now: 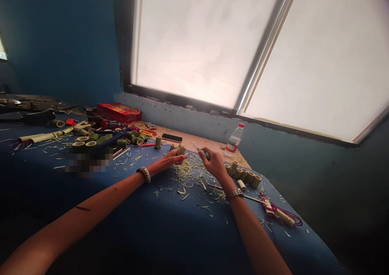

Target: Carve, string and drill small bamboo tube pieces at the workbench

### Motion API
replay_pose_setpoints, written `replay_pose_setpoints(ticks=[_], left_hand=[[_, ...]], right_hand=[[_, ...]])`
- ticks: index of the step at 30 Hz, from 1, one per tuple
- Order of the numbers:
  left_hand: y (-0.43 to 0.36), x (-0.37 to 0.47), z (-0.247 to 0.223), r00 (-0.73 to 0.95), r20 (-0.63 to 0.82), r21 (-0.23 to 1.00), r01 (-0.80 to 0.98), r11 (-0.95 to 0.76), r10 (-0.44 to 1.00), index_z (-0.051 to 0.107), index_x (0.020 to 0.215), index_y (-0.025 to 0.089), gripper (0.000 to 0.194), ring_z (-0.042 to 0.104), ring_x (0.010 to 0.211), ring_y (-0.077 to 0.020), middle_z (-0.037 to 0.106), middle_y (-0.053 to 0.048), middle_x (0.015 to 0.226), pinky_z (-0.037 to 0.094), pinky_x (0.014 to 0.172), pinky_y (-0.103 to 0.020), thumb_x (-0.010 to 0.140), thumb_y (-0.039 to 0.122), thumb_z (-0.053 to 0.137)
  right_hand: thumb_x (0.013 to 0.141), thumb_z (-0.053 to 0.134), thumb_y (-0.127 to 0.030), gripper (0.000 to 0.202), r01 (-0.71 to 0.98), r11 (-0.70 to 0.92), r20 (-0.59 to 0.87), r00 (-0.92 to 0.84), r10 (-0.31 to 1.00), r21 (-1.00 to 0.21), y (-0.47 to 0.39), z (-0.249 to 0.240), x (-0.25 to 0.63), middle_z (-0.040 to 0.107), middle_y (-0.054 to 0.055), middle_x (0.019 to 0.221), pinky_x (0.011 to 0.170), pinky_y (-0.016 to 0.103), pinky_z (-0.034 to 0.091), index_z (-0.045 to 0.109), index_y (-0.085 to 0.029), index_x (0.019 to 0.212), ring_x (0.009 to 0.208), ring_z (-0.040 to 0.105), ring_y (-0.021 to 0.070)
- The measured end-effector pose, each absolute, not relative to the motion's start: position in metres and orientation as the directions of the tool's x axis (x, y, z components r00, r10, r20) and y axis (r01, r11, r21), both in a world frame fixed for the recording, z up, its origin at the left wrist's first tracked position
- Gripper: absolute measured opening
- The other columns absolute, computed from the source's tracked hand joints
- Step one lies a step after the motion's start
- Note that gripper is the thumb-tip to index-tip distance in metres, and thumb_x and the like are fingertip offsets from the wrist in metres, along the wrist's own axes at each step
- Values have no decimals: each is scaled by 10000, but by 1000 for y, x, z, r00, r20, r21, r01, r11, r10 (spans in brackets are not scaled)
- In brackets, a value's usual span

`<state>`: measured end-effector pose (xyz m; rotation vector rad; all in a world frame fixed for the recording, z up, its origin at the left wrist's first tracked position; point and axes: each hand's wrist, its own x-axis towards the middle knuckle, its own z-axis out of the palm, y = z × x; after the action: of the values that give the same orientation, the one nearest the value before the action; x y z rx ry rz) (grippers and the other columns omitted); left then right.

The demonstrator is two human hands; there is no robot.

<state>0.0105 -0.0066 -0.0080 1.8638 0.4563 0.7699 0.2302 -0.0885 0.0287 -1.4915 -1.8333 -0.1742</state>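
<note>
My left hand (pixel 172 160) is closed around a short bamboo tube (pixel 181 150), whose upper end sticks out above the fingers. To its right, my right hand (pixel 214 162) grips a knife (pixel 207 154) by its green handle. The thin blade points left toward the tube, with a gap between them. Pale bamboo shavings (pixel 185 171) lie heaped below both hands and scattered over the blue table cover (pixel 170 218). Beside my right wrist stands a group of cut bamboo pieces (pixel 249 177), with one pale piece (pixel 242 185) lying on its side.
A water bottle (pixel 234 140) and a phone (pixel 172 138) are near the wall. One bamboo piece (pixel 158 142) stands left of the phone. Bamboo rings, tools and a red box (pixel 118 112) crowd the left. Purple cord with bamboo sticks (pixel 282 215) lies at right.
</note>
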Motion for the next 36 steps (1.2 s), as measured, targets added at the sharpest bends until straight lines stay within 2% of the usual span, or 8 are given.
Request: replay_pose_setpoints(ticks=[5,9,13,18,21,25,29,36], left_hand=[[-9,14,-5,719,334,892,-32,-451,609,386,838,227,500,318,548,-94,387,81,614,248,557,-288,855,690,573],[-10,14,-8,733,343,883,-37,-469,588,379,845,229,421,297,556,-97,371,80,621,242,557,-291,860,599,578],[-20,13,-10,779,293,902,-32,-431,555,368,861,230,378,281,563,-93,349,71,665,249,546,-292,900,551,564],[-19,15,-9,750,296,911,-36,-411,592,344,850,233,408,270,567,-84,346,74,684,254,541,-276,923,577,552],[-10,15,-11,698,317,898,-4,-439,642,355,854,232,421,281,573,-90,342,81,676,266,546,-266,908,605,543],[-8,11,-12,615,380,800,157,-579,691,432,876,215,336,400,650,-128,464,40,720,347,613,-283,900,526,557],[-14,8,-6,612,454,702,203,-683,648,496,900,217,213,514,760,-174,574,-4,823,380,686,-301,869,404,594],[-16,9,-4,605,413,701,266,-661,681,447,822,217,248,430,683,-154,477,23,728,347,645,-298,912,437,517]], right_hand=[[1021,471,-530,416,846,457,542,-256,800,-275,-95,26,204,663,31,708,614,253,314,730,-205,1013,636,584,171],[1016,493,-500,371,861,457,528,-288,799,-222,-93,23,201,715,56,780,630,260,325,736,-220,1038,695,632,195],[1000,513,-485,361,905,375,550,-211,808,-203,-87,24,220,730,80,805,631,271,317,747,-217,1059,714,643,209],[999,477,-515,435,918,228,606,16,795,-323,-85,28,245,702,85,776,612,272,307,745,-179,1067,689,606,207],[1012,463,-536,455,876,363,581,-123,805,-317,-90,26,236,676,51,730,617,261,322,740,-176,1026,654,587,181],[1028,471,-522,422,831,498,516,-323,794,-246,-94,22,211,698,44,762,632,254,335,731,-191,1054,662,602,175],[1025,490,-485,374,860,482,499,-347,794,-170,-96,20,202,737,70,821,631,264,326,722,-201,1100,703,638,205],[1008,522,-489,339,907,396,585,-245,773,-145,-89,23,212,757,88,870,634,265,325,725,-223,1063,761,679,222]])
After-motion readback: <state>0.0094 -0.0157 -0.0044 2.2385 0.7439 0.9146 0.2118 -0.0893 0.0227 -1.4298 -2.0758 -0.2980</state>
